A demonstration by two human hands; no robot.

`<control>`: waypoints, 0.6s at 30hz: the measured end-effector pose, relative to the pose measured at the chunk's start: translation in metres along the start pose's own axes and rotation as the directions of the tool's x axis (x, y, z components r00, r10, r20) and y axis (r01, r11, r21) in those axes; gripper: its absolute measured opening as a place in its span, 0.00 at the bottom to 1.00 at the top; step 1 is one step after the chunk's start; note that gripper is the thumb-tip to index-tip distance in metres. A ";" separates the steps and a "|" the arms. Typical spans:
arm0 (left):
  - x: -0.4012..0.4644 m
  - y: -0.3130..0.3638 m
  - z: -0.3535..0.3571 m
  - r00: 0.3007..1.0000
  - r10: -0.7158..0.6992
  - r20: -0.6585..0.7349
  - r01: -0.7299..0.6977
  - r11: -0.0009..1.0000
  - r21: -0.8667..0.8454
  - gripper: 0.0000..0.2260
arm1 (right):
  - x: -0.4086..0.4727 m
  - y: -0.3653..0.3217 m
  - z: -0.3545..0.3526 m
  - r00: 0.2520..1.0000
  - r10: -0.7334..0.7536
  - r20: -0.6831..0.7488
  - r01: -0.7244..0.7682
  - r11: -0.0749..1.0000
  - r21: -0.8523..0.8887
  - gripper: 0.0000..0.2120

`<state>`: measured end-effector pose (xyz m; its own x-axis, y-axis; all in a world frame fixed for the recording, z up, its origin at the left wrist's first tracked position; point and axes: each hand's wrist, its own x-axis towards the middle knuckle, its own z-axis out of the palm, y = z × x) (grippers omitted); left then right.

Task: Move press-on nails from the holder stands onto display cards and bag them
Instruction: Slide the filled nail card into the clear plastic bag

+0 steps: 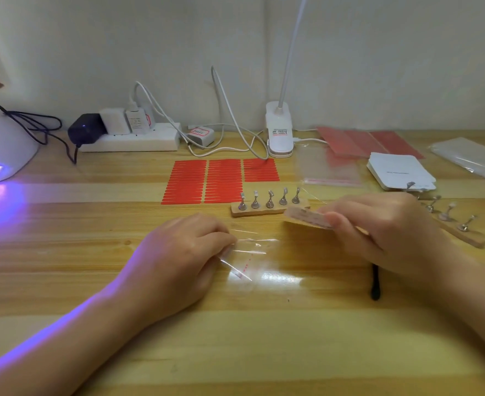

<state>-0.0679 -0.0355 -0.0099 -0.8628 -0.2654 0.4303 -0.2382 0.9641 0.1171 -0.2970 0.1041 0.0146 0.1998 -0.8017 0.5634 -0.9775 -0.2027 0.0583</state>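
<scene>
My left hand [187,252] pinches the edge of a clear plastic bag [258,258] that lies flat on the wooden table. My right hand [384,232] holds a display card [307,217] just above the table, tilted, with its free end pointing left over the bag's far side. Behind the card stands a wooden holder stand [264,208] with several metal pegs. A second holder stand [461,230] with metal pegs lies to the right of my right hand. Whether nails sit on the card is too blurred to tell.
Red adhesive tab sheets [221,181] lie behind the stand. A stack of white cards [398,172], clear bags [329,170] and more bags [469,158] sit at the right. A UV nail lamp [1,144] glows at left. A power strip [132,141], clip lamp [279,132] and black tool [375,284] are nearby.
</scene>
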 end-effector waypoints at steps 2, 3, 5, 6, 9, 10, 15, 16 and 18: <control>0.000 0.003 0.000 1.000 -0.005 0.029 0.006 0.999 -0.040 0.09 | 0.000 0.003 0.003 0.993 0.066 -0.094 -0.065 0.998 0.015 0.19; -0.001 0.005 -0.001 0.999 -0.011 0.049 0.014 0.997 -0.070 0.11 | 0.000 0.004 0.004 0.985 0.106 -0.134 -0.101 0.994 0.041 0.19; -0.002 0.009 -0.002 0.996 -0.026 0.089 0.036 0.992 -0.117 0.16 | 0.002 0.003 0.004 0.951 0.257 -0.173 -0.227 0.958 0.174 0.21; -0.002 0.011 -0.003 0.994 -0.029 0.102 0.043 0.990 -0.131 0.18 | 0.003 0.003 0.004 0.914 0.373 -0.162 -0.318 0.903 0.289 0.23; -0.001 0.013 -0.001 0.996 -0.039 0.075 0.053 0.981 -0.184 0.21 | 0.010 0.001 -0.001 0.708 0.704 0.064 -0.554 0.496 0.669 0.26; 0.001 0.013 0.001 0.997 -0.054 0.055 0.064 0.976 -0.210 0.21 | 0.012 0.001 -0.003 0.642 0.747 0.170 -0.586 0.335 0.737 0.24; 0.004 0.010 0.015 0.995 -0.099 -0.013 0.092 0.958 -0.272 0.17 | 0.020 -0.006 -0.016 0.616 0.628 0.476 -0.548 -0.093 0.831 0.12; 0.004 0.009 0.017 0.994 -0.106 -0.015 0.098 0.954 -0.285 0.17 | 0.021 -0.008 -0.020 0.648 0.615 0.449 -0.523 -0.069 0.849 0.12; 0.004 0.007 0.019 0.993 -0.113 -0.022 0.101 0.946 -0.308 0.16 | 0.023 -0.011 -0.029 0.711 0.622 0.328 -0.469 0.072 0.880 0.15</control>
<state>-0.0818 -0.0299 -0.0245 -0.8205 -0.3724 0.4336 -0.1752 0.8859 0.4294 -0.2842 0.1043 0.0508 -0.4435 -0.8807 0.1661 -0.1043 -0.1333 -0.9856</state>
